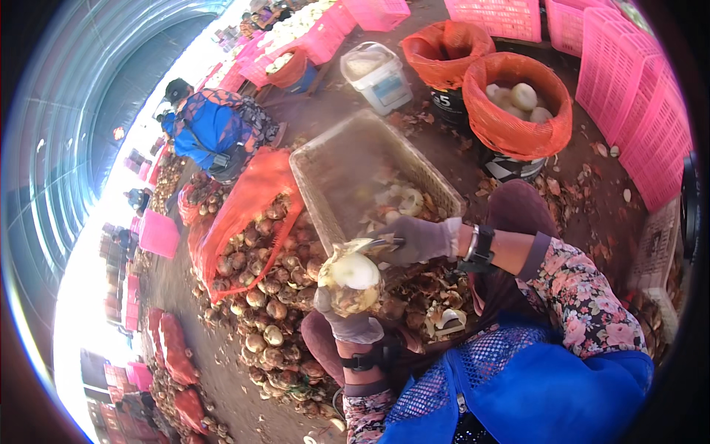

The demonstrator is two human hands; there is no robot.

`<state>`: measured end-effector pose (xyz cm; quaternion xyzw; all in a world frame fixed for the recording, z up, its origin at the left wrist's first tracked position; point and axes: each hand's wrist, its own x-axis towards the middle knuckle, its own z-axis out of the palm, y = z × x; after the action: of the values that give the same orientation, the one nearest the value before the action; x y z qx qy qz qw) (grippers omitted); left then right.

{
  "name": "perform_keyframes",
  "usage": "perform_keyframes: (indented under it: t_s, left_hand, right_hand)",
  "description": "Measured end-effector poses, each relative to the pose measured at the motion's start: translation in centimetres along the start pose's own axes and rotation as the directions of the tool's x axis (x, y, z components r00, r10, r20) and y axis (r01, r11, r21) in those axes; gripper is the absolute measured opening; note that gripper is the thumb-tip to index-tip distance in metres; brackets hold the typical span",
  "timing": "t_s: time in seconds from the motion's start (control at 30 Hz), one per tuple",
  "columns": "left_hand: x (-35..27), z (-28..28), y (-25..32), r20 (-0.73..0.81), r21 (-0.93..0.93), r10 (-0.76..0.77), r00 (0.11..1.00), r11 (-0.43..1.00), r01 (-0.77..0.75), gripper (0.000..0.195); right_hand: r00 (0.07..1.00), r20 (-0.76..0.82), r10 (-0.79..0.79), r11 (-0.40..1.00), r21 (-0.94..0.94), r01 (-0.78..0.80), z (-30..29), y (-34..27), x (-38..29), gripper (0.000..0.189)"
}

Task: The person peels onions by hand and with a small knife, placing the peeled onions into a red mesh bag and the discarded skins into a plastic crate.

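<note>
My gloved left hand (344, 322) grips a large onion (355, 277) from below. Its upper side shows a bare white face, while brown papery skin still wraps the lower part. My gloved right hand (413, 241) closes around a small tool, probably a knife (388, 242), held against the onion's top edge. A pale flap of onion skin (355, 246) lies at that edge. The tool is mostly hidden by my fingers. Just beyond my hands stands a dirty plastic crate (319, 197) with peelings and cut onion pieces (410, 201) in its near end.
Unpeeled onions (272, 333) spill from a red mesh sack (244, 200) on the left. Red-mesh-lined buckets (518, 147) stand ahead, one with peeled onions (523, 97). A white bucket (383, 83) and stacked pink crates (627, 100) are farther out. Another person (211, 125) sits beyond the sack.
</note>
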<state>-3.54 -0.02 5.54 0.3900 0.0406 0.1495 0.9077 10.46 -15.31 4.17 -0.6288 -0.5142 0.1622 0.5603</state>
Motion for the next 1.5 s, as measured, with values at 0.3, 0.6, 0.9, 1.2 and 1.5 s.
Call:
perform_keyframes:
  t_s: [0.3,0.6,0.9,1.2,1.5]
  left_hand:
    - [0.1,0.9,-0.7,0.057,0.211,-0.157,0.986,0.967,0.142,0.091]
    - [0.5,1.3,-1.9,-0.026,0.598,0.153,0.988,0.794,-0.107,0.052]
    - [0.9,0.2,-2.2,0.000,0.632,0.345,0.939,0.728,-0.267,0.055]
    - [0.8,-0.7,-2.3,0.086,0.913,0.344,0.935,0.349,-0.212,0.055]
    - [1.1,0.6,-1.6,0.253,0.964,0.346,0.904,-0.007,-0.267,0.053]
  right_hand:
    - [0.882,-0.130,-0.453,0.789,-0.520,0.328,-1.3,-2.7,-0.8,0.042]
    - [0.849,-0.524,-0.063,0.998,-0.039,0.050,-1.3,-4.3,0.3,0.023]
    - [0.905,-0.393,0.163,0.980,-0.045,-0.196,-2.2,-0.5,0.4,0.045]
    - [0.964,-0.259,-0.058,0.825,-0.557,-0.100,3.5,0.3,-1.2,0.062]
    - [0.915,-0.275,-0.295,0.742,-0.670,0.038,2.7,3.9,-0.1,0.056]
